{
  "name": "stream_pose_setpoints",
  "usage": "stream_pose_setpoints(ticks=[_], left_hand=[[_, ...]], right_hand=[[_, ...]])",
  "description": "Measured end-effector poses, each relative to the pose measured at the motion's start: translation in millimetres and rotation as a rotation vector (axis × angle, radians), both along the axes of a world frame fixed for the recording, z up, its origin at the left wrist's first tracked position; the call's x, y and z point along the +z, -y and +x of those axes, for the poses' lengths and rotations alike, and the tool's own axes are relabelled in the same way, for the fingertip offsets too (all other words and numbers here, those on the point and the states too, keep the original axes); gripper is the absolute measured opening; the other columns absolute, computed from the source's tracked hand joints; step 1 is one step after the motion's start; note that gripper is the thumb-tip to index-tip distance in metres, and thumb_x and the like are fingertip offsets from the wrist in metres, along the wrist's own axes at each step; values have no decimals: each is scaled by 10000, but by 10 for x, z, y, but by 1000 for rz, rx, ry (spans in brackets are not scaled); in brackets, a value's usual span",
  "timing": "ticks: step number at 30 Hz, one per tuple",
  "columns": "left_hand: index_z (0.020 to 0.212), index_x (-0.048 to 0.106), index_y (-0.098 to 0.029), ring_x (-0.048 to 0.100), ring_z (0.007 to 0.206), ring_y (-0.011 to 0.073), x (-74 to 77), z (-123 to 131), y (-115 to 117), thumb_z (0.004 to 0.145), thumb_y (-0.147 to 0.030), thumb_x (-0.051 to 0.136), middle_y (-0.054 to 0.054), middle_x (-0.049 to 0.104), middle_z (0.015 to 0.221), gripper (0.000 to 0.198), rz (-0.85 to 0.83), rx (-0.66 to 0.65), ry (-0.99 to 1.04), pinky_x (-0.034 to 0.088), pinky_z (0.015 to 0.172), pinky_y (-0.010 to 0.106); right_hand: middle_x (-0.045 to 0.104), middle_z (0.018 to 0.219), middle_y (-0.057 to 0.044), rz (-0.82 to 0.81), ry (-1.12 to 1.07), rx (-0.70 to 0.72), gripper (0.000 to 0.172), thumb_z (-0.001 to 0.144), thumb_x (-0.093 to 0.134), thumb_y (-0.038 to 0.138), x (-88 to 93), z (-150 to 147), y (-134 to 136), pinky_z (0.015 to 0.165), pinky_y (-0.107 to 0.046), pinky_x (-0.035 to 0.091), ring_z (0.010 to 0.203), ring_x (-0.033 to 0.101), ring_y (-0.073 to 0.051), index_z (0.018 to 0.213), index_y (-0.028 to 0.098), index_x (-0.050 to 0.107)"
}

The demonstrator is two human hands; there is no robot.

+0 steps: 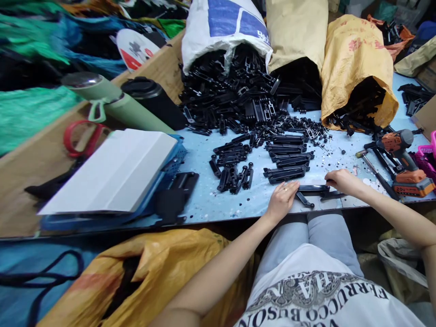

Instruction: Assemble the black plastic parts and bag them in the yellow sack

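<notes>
Near the table's front edge, a long black part [314, 187] lies between my two hands. My left hand [283, 198] has its fingers together on the part's left end. At the right end my right hand [342, 180] pinches, its fingertips touching the part. A short black arm piece [304, 200] angles down beside my left fingers, and another dark strip [332, 195] lies below my right hand. Stacked long black parts [288, 160] sit just behind my left hand. Short black pieces [235, 163] lie in groups farther left.
An orange cordless drill [408, 168] and a hammer [381, 177] lie at the right. Sacks [228, 32] spill black parts [231, 91] at the back. Small screws [313, 129] are scattered behind the stacks. A white board [116, 172], red scissors [83, 141] and bottles [129, 106] are left.
</notes>
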State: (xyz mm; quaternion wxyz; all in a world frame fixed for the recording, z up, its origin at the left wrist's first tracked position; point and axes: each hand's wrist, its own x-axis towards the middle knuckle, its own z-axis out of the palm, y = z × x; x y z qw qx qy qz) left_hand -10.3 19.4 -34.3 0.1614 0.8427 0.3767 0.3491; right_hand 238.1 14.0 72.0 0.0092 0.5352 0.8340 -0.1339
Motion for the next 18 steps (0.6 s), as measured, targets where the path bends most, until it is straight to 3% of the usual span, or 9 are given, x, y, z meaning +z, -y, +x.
stream_pose_setpoints(ticks=[4, 9, 12, 14, 16, 18], left_hand=[[1169, 576, -216, 608, 1064, 188, -2, -14, 12, 904, -166, 392, 88, 646, 1146, 327, 31, -20, -27, 442, 952, 415], [1177, 568, -205, 530, 1174, 241, 43, 20, 47, 882, -201, 447, 116, 606, 1207, 319, 54, 27, -9, 383, 1002, 476], [1206, 546, -188, 453, 1246, 269, 132, 145, 29, 875, -259, 479, 130, 562, 1263, 344, 115, -134, -119, 321, 1044, 500], [1238, 513, -149, 483, 1206, 277, 188, 289, -14, 872, -320, 497, 154, 536, 1283, 405, 140, -292, -270, 362, 1009, 465], [1251, 486, -94, 544, 1101, 281, 236, 449, -72, 863, -386, 510, 194, 550, 1235, 486, 123, -325, -414, 431, 907, 420], [1162, 539, -59, 585, 970, 273, 294, 569, -123, 859, -441, 498, 200, 614, 1072, 489, 76, -266, -502, 461, 791, 376]], right_hand=[[688, 776, -33, -7, -67, 8, 114, 842, 552, 186, -98, 83, 28, 619, -226, 421, 699, 631, -160, 845, 192, 665], [686, 855, -79, 126, -133, 83, 229, 919, 443, 252, -450, 166, 193, 681, -278, 467, 783, 634, -181, 929, 170, 657], [641, 1102, -108, 256, -245, 159, 310, 941, 401, 337, -652, 272, 313, 809, -321, 467, 981, 596, -189, 1132, 183, 589], [591, 1195, -124, 315, -206, 172, 403, 909, 444, 438, -749, 381, 366, 835, -354, 449, 1036, 566, -215, 1212, 190, 540], [624, 1089, -145, 359, -95, 82, 510, 846, 482, 563, -803, 489, 388, 768, -352, 446, 945, 585, -241, 1148, 164, 579], [646, 830, -124, 380, 1, -30, 546, 812, 457, 644, -791, 563, 389, 657, -309, 421, 768, 591, -222, 920, 142, 643]])
